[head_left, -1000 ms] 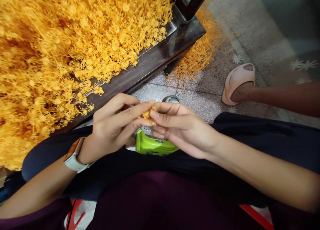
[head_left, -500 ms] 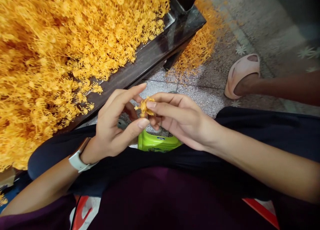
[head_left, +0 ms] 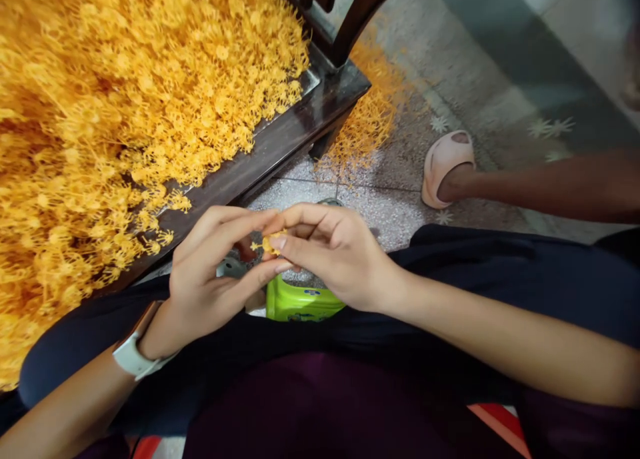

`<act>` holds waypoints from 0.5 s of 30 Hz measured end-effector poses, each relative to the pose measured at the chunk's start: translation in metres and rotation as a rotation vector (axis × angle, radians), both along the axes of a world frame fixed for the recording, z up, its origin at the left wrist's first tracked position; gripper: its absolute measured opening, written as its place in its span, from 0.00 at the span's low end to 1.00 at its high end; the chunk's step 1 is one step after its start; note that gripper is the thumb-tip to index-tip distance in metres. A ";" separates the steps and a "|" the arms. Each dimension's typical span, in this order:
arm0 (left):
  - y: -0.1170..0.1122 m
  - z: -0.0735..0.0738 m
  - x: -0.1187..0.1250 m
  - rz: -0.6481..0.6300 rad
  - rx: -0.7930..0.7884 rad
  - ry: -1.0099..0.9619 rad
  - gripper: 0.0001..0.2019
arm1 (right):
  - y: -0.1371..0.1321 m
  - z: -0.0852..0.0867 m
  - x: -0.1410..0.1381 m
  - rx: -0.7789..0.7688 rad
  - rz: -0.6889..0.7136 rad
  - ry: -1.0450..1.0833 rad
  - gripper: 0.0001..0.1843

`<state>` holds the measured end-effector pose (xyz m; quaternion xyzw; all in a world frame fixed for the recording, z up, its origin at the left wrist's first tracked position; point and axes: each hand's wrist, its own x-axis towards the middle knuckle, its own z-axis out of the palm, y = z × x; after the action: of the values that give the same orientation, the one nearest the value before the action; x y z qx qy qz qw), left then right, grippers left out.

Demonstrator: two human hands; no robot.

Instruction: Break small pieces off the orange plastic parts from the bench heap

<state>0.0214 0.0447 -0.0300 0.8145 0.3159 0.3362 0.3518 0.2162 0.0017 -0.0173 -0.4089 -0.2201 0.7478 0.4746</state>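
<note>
Small yellow plastic flower piece (head_left: pixel 271 244) with thin prongs sits between my two hands, above my lap. My right hand (head_left: pixel 330 252) pinches it between thumb and bent fingers. From the other side my left hand (head_left: pixel 215 266), with a pale watch strap at the wrist, closes round it, thumb below and index finger above. The left fingertips meet those of the right hand, and the piece is partly covered by fingers. At left, a big heap of similar yellow flower pieces (head_left: pixel 150 86) lies on a dark wooden bench (head_left: pixel 240 172).
Orange-yellow stringy bits (head_left: pixel 363 126) are piled on the speckled floor (head_left: pixel 390 212) beside the bench end. A bright green plastic object (head_left: pixel 300 302) stands below my hands. Another person's foot in a pale pink slipper (head_left: pixel 447 162) is at right. Pale star-shaped pieces (head_left: pixel 550 127) lie on the floor.
My left thumb and index finger have closed in on the flower piece, which my right hand still pinches. Both hands sit lower and further left in the view, which has also shifted.
</note>
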 end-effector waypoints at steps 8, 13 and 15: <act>-0.002 0.004 0.004 -0.018 0.020 0.048 0.23 | -0.002 -0.004 0.002 0.078 0.012 -0.064 0.16; -0.005 0.006 0.004 -0.030 0.020 0.055 0.21 | -0.003 -0.010 0.002 0.095 -0.023 -0.098 0.12; -0.005 0.005 0.003 -0.030 0.011 0.047 0.21 | -0.003 -0.011 0.003 0.105 -0.023 -0.099 0.11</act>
<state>0.0246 0.0399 -0.0245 0.8287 0.3097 0.3135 0.3450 0.2189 -0.0013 -0.0279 -0.4224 -0.2773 0.7087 0.4924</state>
